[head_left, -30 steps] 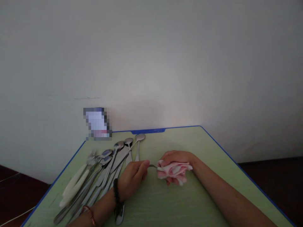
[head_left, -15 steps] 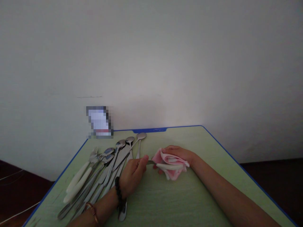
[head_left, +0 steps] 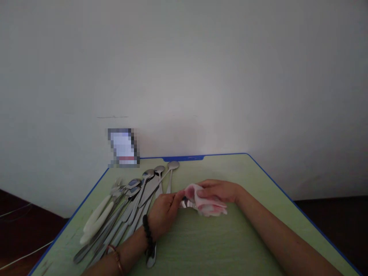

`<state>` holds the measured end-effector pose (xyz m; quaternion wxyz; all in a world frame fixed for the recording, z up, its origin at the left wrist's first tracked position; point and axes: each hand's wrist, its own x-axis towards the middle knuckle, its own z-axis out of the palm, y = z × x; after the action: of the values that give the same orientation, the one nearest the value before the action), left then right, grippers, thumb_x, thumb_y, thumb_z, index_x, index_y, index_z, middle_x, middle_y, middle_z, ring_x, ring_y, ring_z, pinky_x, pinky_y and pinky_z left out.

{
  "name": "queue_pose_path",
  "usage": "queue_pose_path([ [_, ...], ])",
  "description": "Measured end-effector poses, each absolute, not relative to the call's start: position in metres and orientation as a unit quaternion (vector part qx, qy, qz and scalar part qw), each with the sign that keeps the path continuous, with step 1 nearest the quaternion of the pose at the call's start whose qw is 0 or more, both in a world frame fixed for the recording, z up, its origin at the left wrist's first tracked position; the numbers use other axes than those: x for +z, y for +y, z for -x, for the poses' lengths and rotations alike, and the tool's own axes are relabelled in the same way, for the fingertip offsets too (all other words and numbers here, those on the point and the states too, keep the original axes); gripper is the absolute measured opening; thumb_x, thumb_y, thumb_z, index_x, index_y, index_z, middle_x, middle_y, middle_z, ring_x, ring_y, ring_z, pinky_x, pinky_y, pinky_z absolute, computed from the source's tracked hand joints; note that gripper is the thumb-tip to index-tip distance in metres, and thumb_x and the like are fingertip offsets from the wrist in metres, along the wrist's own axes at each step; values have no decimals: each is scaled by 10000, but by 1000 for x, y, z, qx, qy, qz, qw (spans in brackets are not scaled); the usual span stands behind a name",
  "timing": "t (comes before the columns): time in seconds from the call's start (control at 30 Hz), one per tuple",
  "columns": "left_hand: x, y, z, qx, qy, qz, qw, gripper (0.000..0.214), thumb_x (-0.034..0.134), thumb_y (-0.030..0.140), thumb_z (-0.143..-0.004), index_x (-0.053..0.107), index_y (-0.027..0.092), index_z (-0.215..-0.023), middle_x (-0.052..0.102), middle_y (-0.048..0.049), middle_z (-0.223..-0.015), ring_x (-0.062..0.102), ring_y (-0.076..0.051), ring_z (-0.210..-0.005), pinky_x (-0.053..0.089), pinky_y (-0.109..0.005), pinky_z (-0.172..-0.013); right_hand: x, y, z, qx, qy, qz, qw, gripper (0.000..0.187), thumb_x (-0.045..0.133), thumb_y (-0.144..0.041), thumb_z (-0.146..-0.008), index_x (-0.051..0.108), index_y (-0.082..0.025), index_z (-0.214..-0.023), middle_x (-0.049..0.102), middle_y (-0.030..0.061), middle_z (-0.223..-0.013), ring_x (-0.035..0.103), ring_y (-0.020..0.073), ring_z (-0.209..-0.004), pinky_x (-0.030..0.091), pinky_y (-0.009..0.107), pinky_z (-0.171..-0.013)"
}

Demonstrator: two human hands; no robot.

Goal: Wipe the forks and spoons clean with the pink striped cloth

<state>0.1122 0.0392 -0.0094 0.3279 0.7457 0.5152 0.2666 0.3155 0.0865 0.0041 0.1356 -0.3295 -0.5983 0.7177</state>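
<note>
My left hand (head_left: 168, 209) is closed around one end of a piece of cutlery, and a shiny metal part (head_left: 188, 204) shows between it and the cloth. Its pale handle, seen a moment ago, is now covered, and its kind cannot be made out. Fingers of my right hand (head_left: 220, 190) press a pink and white cloth (head_left: 211, 207) around the cutlery, close against my left fingertips. Left of my left hand lies a pile of metal spoons (head_left: 173, 165) and other long-handled cutlery, with white-handled forks (head_left: 96, 218) at its outer side.
The light green table (head_left: 218, 245) has a blue edge and stands against a pale wall (head_left: 184, 76). A blurred-out phone-like device (head_left: 123, 147) leans at the back left corner. White cables (head_left: 27, 255) run over the dark floor on the left.
The cloth has been folded over the pale handle, which no longer shows. A shiny metal part has come into sight beside my left fingers. My hands are slightly closer together.
</note>
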Motion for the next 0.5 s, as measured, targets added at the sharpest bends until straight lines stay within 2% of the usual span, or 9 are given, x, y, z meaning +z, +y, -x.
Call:
queue_pose_path([
  [0.07, -9, 39, -112, 277, 519, -743, 318, 500, 250, 434, -903, 495, 187, -543, 512, 15, -517, 456, -129, -491, 280, -223, -473, 18, 85, -312, 636, -702, 312, 78, 421, 589, -491, -719, 579, -119, -916, 526, -7, -716, 440, 88, -606, 360, 204, -539],
  [0.17, -11, 40, -113, 308, 517, -732, 320, 487, 250, 430, -904, 466, 193, -538, 532, 18, -537, 469, -128, -501, 294, -222, -477, 33, 82, -300, 449, -808, 368, 99, 367, 490, -488, -794, 576, -131, -816, 485, -10, -683, 413, 98, -614, 344, 218, -561],
  [0.23, -11, 40, -113, 322, 511, -726, 330, 475, 247, 434, -904, 462, 198, -553, 530, 21, -537, 474, -131, -505, 306, -221, -480, 36, 79, -290, 366, -834, 393, 129, 378, 423, -483, -833, 568, -143, -756, 483, 4, -715, 433, 113, -658, 365, 236, -625],
  [0.37, -8, 38, -113, 337, 501, -719, 345, 459, 246, 429, -898, 460, 203, -561, 532, 17, -535, 464, -132, -495, 326, -223, -494, 40, 72, -282, 347, -828, 418, 139, 457, 261, -456, -898, 559, -157, -721, 491, 21, -709, 454, 125, -665, 379, 254, -673],
  [0.5, -6, 37, -113, 343, 501, -719, 338, 459, 243, 415, -899, 476, 199, -567, 521, 12, -530, 473, -138, -511, 330, -226, -505, 54, 68, -290, 375, -841, 370, 121, 402, 331, -466, -874, 588, -163, -807, 532, 23, -720, 466, 128, -674, 370, 240, -647],
])
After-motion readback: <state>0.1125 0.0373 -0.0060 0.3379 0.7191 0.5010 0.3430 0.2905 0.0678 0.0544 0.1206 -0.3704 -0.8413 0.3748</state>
